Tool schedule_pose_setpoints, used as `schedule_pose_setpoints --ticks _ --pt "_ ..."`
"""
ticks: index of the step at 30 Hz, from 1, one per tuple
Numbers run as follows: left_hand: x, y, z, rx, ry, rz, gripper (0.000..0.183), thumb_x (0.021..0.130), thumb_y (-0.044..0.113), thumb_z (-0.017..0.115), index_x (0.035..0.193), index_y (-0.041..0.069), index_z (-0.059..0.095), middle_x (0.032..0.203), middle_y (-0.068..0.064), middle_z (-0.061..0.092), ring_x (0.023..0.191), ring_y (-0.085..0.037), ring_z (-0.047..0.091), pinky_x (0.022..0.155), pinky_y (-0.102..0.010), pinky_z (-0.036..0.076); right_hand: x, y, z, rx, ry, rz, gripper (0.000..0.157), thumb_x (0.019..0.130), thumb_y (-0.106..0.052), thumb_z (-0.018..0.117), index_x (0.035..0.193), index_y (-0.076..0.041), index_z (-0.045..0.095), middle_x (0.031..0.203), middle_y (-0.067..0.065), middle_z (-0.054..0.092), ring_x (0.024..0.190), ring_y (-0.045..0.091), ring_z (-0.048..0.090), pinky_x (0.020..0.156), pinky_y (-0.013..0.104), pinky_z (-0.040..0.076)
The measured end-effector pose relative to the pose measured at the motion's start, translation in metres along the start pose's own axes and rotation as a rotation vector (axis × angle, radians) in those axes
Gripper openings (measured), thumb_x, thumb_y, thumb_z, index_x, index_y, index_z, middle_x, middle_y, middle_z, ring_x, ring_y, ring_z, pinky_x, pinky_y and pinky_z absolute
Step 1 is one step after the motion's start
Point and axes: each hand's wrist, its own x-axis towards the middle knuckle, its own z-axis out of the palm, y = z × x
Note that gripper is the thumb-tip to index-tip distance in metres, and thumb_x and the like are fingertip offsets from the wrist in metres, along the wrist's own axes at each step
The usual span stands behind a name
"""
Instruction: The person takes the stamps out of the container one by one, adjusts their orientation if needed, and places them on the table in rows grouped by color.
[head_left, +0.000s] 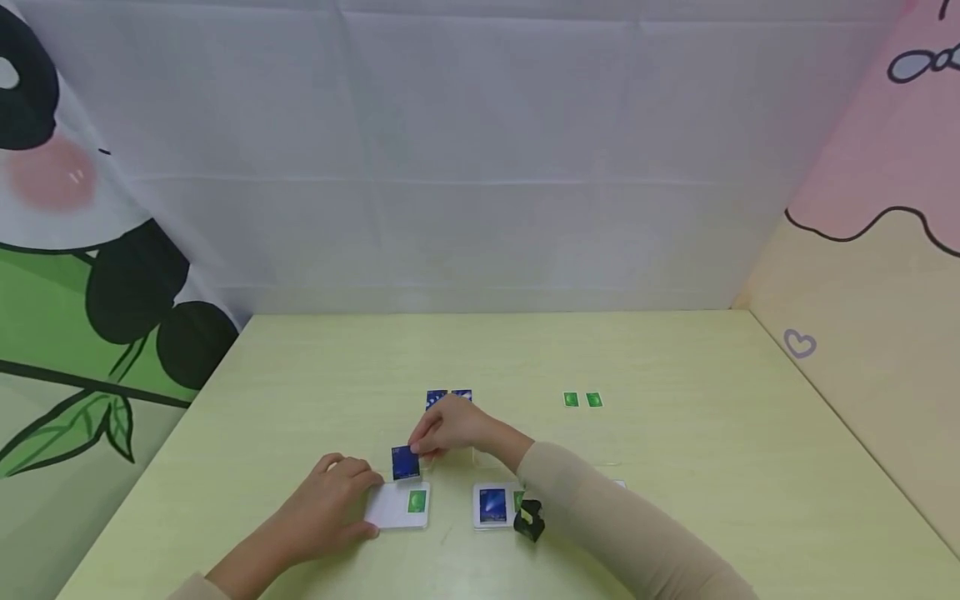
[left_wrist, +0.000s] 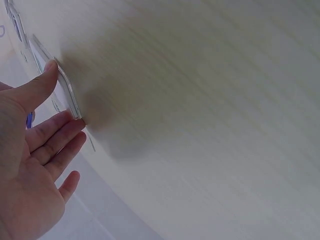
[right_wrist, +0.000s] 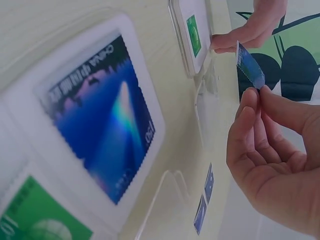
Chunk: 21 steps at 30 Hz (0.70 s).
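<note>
My right hand pinches a dark blue postage stamp by its edge between thumb and fingers. The stamp hangs above the back of a flat white stamp case, tilted in the right wrist view. That case carries a green stamp on its right side; its left side is bare white. My left hand holds this case at its left end, thumb on the near corner and fingers on the far one. A clear plastic lid stands raised behind it.
A second white case with a blue stamp and a partly hidden green one lies under the right forearm. Two blue stamps lie behind the right hand. Two green stamps lie back right. A white corner shows past the sleeve.
</note>
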Motion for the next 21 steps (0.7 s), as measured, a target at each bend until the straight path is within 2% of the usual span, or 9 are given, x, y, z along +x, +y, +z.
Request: schedule_pose_setpoints --ticks 11,18,21 --pt "0.001 -0.003 0.003 0.021 0.031 0.035 0.051 0.066 0.039 0.084 0.104 0.010 0.068 0.101 0.000 0.067 0.098 -0.019 0.060 0.096 -0.050 0.040 0.001 -0.003 -0.008 0.025 0.015 0.014 0.006 0.084 -0.014 0.073 0.087 -0.009 0.075 0.077 0.006 0.073 0.073 0.021 0.069 0.071 0.032 0.058" --pt "0.002 -0.002 0.002 0.027 0.047 0.038 0.051 0.066 0.040 0.084 0.103 0.010 0.068 0.100 0.000 0.067 0.098 -0.019 0.060 0.096 -0.050 0.041 0.003 -0.002 -0.011 0.030 0.021 0.010 0.006 0.084 -0.013 0.073 0.087 -0.008 0.075 0.076 0.006 0.073 0.065 0.011 0.065 0.070 0.032 0.058" --pt "0.001 -0.002 0.002 0.022 0.044 0.039 0.051 0.065 0.040 0.084 0.103 0.009 0.068 0.099 0.000 0.066 0.098 -0.019 0.060 0.096 -0.049 0.040 0.004 -0.001 -0.012 0.033 0.023 0.016 0.006 0.084 -0.012 0.072 0.087 -0.008 0.075 0.077 0.006 0.073 0.066 0.012 0.066 0.070 0.032 0.058"
